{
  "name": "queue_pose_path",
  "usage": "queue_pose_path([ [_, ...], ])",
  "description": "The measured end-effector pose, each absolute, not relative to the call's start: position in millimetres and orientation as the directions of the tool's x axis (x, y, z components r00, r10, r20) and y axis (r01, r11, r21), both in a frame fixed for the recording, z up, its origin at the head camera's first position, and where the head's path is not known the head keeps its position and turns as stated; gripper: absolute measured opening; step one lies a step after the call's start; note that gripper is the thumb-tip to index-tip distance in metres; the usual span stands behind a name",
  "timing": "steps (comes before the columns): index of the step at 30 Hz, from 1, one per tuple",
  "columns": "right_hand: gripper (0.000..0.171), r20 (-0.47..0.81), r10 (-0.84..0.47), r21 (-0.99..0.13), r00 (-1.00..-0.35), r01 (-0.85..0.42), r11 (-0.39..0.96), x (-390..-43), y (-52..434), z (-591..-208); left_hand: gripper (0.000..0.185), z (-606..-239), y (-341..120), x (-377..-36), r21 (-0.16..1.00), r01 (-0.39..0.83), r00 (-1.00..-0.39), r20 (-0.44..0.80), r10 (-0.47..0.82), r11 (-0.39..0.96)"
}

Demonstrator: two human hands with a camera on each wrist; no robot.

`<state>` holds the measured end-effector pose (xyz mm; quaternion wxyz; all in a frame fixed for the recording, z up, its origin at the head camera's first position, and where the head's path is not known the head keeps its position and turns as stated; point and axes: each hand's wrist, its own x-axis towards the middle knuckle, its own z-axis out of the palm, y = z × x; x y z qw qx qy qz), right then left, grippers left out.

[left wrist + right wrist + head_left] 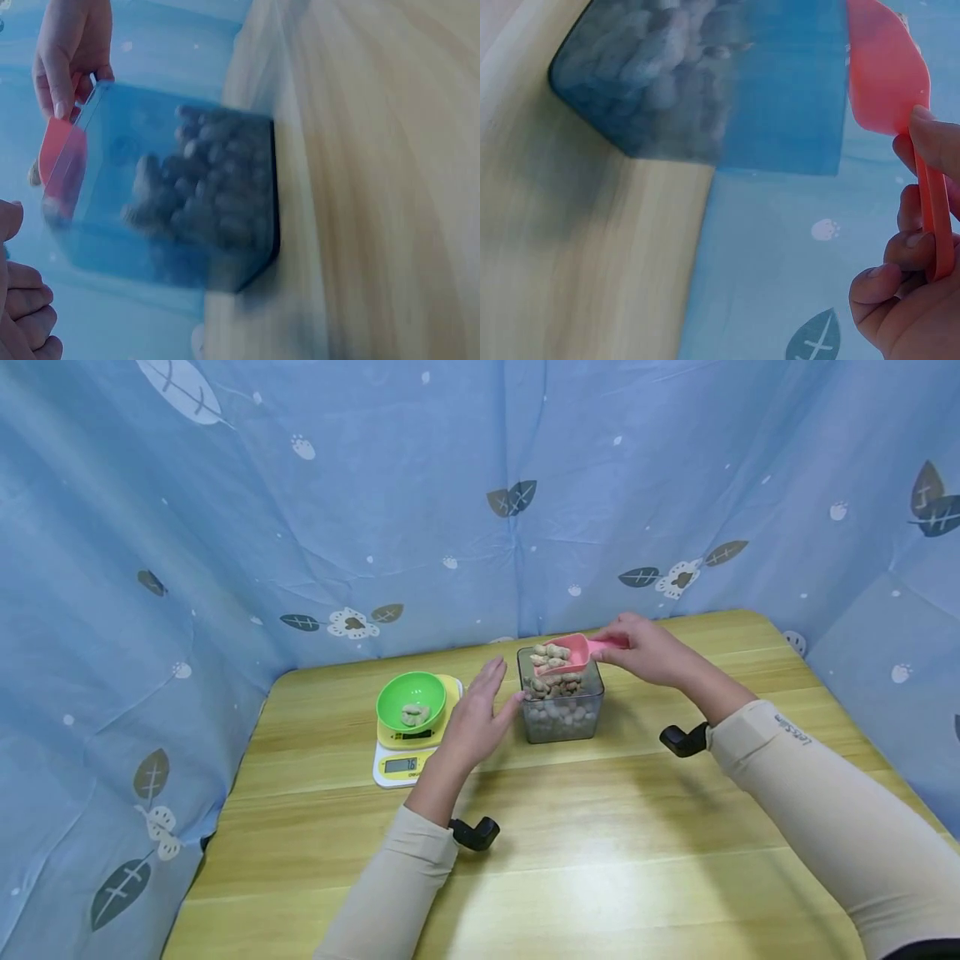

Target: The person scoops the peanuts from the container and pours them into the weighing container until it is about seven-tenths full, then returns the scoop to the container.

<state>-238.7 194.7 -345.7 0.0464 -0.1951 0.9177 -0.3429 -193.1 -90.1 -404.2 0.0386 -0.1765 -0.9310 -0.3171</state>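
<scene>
My right hand (643, 649) grips the handle of a pink scoop (889, 71), thumb along its top. Several unshelled peanuts (551, 655) lie in the scoop, which is at the mouth of a clear grey square container (562, 727). More peanuts (214, 180) fill the lower part of that container. My left hand (476, 718) is held beside the container's left side, fingers extended and holding nothing. Left of it, a green bowl (392, 700) with a few peanuts (415, 715) sits on a yellow and white kitchen scale (382, 768); its display reads about 76, any decimal point too small to make out.
The wooden table (570, 852) runs back to a blue curtain (420, 502) with leaf and flower prints, which also hangs at both sides. A black wrist camera (475, 834) sticks out from the left wrist, another black camera (684, 741) from the right.
</scene>
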Motion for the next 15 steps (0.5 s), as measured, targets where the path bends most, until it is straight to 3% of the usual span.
queue_pose_path([
  [15,0.033,0.087,-0.47,-0.669,-0.879,-0.401,0.626,-250,135,-328,0.07,-405,-179,-184,0.558,0.201,-0.977,0.179,0.119,0.805],
])
